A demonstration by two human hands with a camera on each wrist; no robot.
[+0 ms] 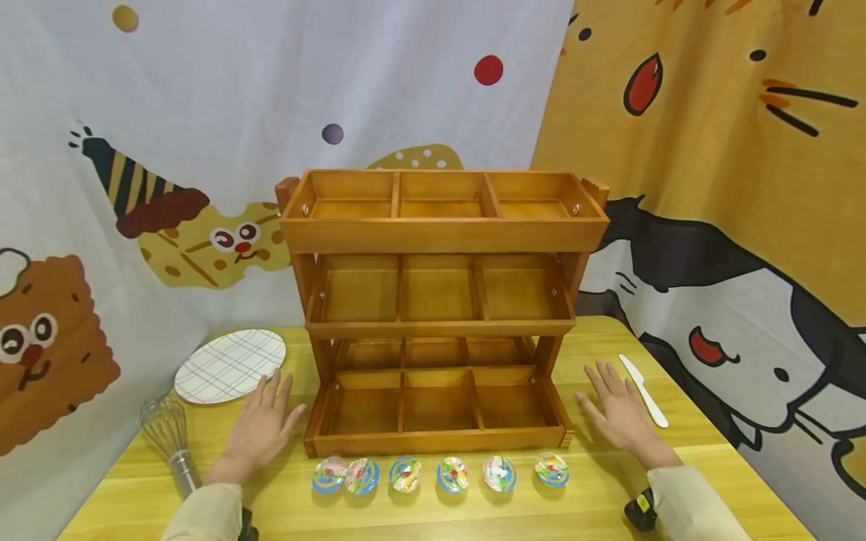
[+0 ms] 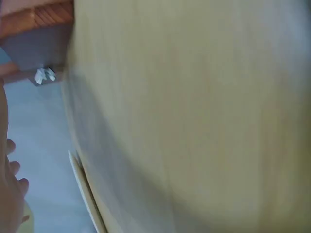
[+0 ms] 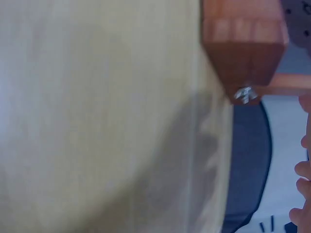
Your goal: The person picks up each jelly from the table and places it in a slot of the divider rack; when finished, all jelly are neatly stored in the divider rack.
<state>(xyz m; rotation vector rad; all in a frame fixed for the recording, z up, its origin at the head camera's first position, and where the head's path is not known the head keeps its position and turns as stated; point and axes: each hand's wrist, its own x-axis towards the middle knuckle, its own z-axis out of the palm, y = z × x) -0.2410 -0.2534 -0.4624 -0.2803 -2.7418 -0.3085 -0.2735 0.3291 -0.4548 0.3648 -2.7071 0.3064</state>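
Note:
My left hand (image 1: 260, 424), fingers straight and spread, is held palm down beside the left end of a wooden tiered rack (image 1: 433, 237). Its fingertips overlap the near edge of a white oval plate (image 1: 230, 366) with blue crossing lines. Off the rack's right end, my right hand (image 1: 619, 409) is likewise spread and holds nothing. A white plastic knife (image 1: 643, 391) lies just to the right of its fingers. Several small jelly cups (image 1: 452, 475) with printed lids stand in a row before the rack, between the hands. The two leftmost cups sit close together.
A wire whisk (image 1: 171, 443) lies at the table's left side, near my left forearm. The rack's tiers are split into compartments by dividers. Cartoon-printed curtains (image 1: 406, 90) hang behind and beside the wooden table (image 1: 406, 518). A metal wing nut (image 3: 246, 94) sticks out of the rack's side.

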